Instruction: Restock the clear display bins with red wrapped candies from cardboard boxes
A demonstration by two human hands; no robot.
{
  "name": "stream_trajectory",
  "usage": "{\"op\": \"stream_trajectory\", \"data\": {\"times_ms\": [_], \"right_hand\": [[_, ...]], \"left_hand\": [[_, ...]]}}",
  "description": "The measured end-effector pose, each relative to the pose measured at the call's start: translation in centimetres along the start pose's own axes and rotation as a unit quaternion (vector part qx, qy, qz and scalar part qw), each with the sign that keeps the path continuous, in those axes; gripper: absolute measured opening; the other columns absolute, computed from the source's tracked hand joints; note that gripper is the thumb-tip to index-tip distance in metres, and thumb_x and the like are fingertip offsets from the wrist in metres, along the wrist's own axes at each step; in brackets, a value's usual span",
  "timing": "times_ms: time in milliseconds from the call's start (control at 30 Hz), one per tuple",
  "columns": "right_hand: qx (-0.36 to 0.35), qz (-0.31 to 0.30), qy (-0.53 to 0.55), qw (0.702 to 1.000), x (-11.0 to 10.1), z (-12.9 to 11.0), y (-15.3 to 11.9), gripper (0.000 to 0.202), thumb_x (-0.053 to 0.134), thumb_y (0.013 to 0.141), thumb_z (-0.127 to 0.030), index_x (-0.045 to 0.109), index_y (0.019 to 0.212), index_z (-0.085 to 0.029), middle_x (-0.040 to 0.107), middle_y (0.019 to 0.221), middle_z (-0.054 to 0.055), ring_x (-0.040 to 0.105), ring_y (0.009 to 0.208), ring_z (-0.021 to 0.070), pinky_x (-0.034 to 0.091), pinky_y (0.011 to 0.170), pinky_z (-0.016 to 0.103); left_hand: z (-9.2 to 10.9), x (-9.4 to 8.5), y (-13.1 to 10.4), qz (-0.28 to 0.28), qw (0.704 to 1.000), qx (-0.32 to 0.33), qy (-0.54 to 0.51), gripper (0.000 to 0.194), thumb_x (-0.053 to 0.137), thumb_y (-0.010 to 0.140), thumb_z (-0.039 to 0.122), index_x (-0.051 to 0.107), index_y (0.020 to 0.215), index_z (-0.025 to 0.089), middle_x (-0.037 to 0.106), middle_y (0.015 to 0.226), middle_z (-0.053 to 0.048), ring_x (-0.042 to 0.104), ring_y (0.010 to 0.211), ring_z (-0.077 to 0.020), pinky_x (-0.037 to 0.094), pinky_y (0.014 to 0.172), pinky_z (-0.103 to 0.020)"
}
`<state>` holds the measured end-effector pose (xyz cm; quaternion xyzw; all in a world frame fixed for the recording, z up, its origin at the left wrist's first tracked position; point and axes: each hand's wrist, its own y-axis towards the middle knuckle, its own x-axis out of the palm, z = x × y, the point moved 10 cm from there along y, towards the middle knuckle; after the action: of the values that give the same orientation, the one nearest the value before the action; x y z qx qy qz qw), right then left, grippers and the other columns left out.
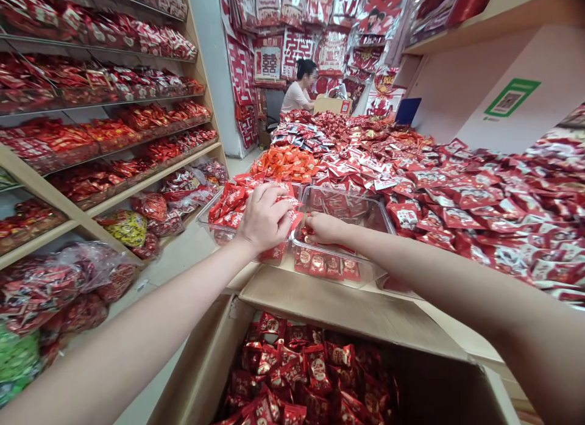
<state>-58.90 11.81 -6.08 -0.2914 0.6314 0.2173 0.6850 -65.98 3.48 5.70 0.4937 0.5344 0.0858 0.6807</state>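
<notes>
My left hand [264, 219] is closed on a bunch of red candy packets [292, 209], held over the edge between two clear plastic trays. The left tray [208, 221] is heaped with the same red packets. My right hand [323, 227] rests on the near rim of the right tray [382, 210], which holds a thin row of packets [325, 265] along its front wall. Below my arms stands an open cardboard box [338, 306] with many red packets [301, 376] inside.
A long counter [479, 199] is covered in red packets. Wooden shelves [91, 214] of bagged sweets line the left, with a narrow floor aisle [183, 254] between. A person [299, 89] sits at the far end among red hanging decorations.
</notes>
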Motion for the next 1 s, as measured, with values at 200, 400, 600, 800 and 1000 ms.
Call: {"op": "stream_trajectory", "data": {"times_ms": [200, 400, 600, 800, 1000], "right_hand": [[0.039, -0.010, 0.000, 0.999, 1.0, 0.9, 0.6, 0.038, 0.062, 0.070, -0.034, 0.057, 0.101, -0.013, 0.056, 0.100, 0.014, 0.058, 0.086, 0.0234, 0.044, 0.071, 0.026], [0.044, -0.022, 0.049, 0.998, 1.1, 0.9, 0.1, 0.045, 0.066, 0.066, -0.031, 0.054, 0.108, -0.017, 0.055, 0.105, 0.010, 0.056, 0.090, 0.0209, 0.041, 0.073, 0.023], [0.046, -0.040, 0.077, 0.995, 0.6, 1.1, -0.1, 0.011, 0.055, 0.072, -0.021, 0.060, 0.082, -0.018, 0.061, 0.074, 0.001, 0.055, 0.066, 0.0136, 0.037, 0.057, 0.020], [0.045, 0.017, 0.096, 0.994, -4.3, 3.4, -1.9, 0.014, 0.047, 0.074, -0.014, 0.057, 0.083, -0.016, 0.062, 0.078, 0.004, 0.053, 0.066, 0.0133, 0.036, 0.057, 0.021], [-0.025, -0.115, 0.097, 0.988, 0.6, 0.0, -2.8, 0.019, 0.046, 0.079, -0.030, 0.060, 0.085, -0.019, 0.065, 0.080, 0.002, 0.057, 0.070, 0.0142, 0.038, 0.059, 0.021]], "left_hand": [[0.2, 0.0, 0.0, 0.006, 1.000, 0.007, -0.009, 0.015, 0.051, 0.073, 0.018, 0.064, 0.081, 0.018, 0.057, 0.102, -0.008, 0.043, 0.106, -0.0238, 0.036, 0.092, -0.042], [0.1, 0.2, 0.0, -0.001, 1.000, 0.007, -0.009, 0.015, 0.051, 0.073, 0.019, 0.063, 0.080, 0.019, 0.057, 0.102, -0.008, 0.043, 0.105, -0.0245, 0.037, 0.090, -0.044], [0.1, 0.2, 0.0, -0.002, 1.000, 0.004, -0.011, 0.016, 0.051, 0.072, 0.017, 0.063, 0.081, 0.019, 0.057, 0.101, -0.008, 0.044, 0.104, -0.0248, 0.037, 0.089, -0.044], [0.3, 0.2, 0.0, 0.012, 1.000, 0.018, -0.009, 0.015, 0.052, 0.071, 0.015, 0.063, 0.080, 0.019, 0.057, 0.100, -0.008, 0.044, 0.103, -0.0255, 0.038, 0.088, -0.045], [0.6, 0.0, 0.0, 0.017, 1.000, 0.024, -0.007, 0.012, 0.052, 0.072, 0.015, 0.062, 0.077, 0.017, 0.058, 0.095, -0.008, 0.045, 0.099, -0.0242, 0.039, 0.087, -0.043]]}}
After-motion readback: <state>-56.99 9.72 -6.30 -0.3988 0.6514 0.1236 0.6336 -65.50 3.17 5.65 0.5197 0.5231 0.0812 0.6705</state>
